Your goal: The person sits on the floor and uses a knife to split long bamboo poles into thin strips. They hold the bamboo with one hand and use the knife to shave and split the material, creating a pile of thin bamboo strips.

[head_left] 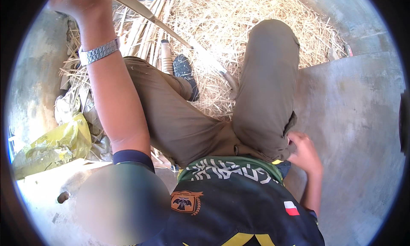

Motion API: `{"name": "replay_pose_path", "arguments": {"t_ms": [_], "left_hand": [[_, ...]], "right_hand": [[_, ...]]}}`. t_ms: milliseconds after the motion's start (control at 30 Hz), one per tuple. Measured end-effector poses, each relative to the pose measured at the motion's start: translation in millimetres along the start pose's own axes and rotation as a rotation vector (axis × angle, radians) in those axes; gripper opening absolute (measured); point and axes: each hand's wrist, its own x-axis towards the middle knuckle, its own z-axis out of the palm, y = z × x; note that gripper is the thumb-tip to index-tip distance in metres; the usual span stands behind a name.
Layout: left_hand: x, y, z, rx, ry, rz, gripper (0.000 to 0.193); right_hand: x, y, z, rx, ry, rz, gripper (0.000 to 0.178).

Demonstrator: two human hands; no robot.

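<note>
My left hand is raised at the upper left, cut by the picture's edge and slightly blurred. Its fingers look curled, but what they hold is hidden. A metal-banded watch circles that wrist. Beside this hand a long pale pole enters and slants down to the right over straw, its lower end near my bent right knee. My right hand rests against the side pocket of my brown trousers, at the right thigh. Its fingers are bent in at the pocket's edge, with the tips partly hidden.
Loose straw covers the ground ahead. Thin sticks lie at the upper left, near a pale capped cylinder and my dark shoe. Yellow plastic sheeting sits at the left. A grey concrete surface borders the right.
</note>
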Motion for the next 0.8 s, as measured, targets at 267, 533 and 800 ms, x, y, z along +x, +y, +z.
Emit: {"name": "replay_pose_path", "arguments": {"t_ms": [267,533,800], "left_hand": [[21,-22,-24,-0.023,0.038,-0.069,0.039],[-5,-37,-18,-0.264,-0.256,-0.209,0.036],[-2,-65,-29,-0.261,-0.161,-0.339,0.037]], "right_hand": [[82,-110,-116,0.159,0.259,-0.294,0.022],[313,-39,93,-0.001,-0.109,0.290,0.051],[305,-5,194,0.047,0.060,0.467,0.061]]}}
